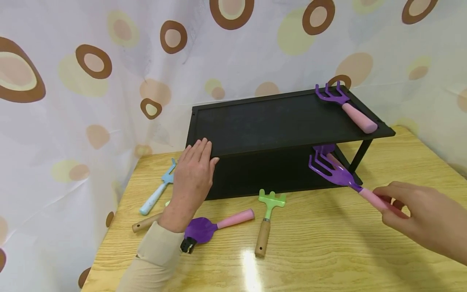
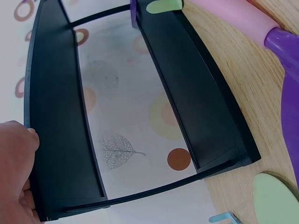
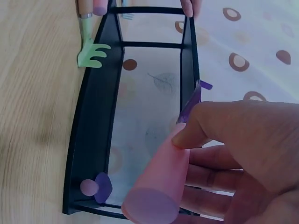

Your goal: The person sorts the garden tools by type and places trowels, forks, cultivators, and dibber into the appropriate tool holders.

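My right hand pinches the pink handle of a purple garden fork between thumb and fingers. The fork's tines point at the black two-tier shelf and overlap its lower opening in the head view. My left hand rests on the left front corner of the shelf's top, fingers extended. A purple hand rake with a pink handle lies along the top tier's right end. Behind the held fork, another purple tool with a pink handle sits on the lower tier, partly hidden.
On the wooden table, a green hand rake lies before the shelf. Left of it are a purple trowel, a wooden-handled tool partly under my left arm, and a light-blue rake. A patterned curtain hangs behind.
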Demonstrator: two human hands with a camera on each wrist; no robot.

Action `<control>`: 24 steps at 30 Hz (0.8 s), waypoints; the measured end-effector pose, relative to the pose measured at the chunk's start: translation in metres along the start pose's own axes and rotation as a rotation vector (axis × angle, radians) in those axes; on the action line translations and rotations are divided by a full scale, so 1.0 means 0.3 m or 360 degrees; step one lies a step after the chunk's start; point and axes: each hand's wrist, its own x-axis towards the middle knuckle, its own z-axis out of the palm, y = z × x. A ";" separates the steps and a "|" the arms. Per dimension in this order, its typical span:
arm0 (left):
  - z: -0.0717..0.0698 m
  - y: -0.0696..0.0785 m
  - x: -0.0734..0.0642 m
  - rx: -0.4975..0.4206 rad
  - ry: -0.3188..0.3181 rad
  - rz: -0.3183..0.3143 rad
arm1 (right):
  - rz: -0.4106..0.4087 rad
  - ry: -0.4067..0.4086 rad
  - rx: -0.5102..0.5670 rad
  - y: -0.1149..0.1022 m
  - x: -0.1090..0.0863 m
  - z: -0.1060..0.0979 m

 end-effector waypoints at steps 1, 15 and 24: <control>0.001 0.001 0.001 0.0001 0.0003 0.0005 | -0.0002 -0.0001 -0.0002 -0.002 -0.002 -0.005; 0.005 0.001 -0.001 -0.0003 0.0040 0.0024 | -0.0195 0.0245 -0.0036 -0.039 0.064 -0.083; 0.001 -0.001 -0.002 0.0005 0.0041 0.0013 | -0.0160 0.0142 -0.0107 -0.086 0.203 -0.122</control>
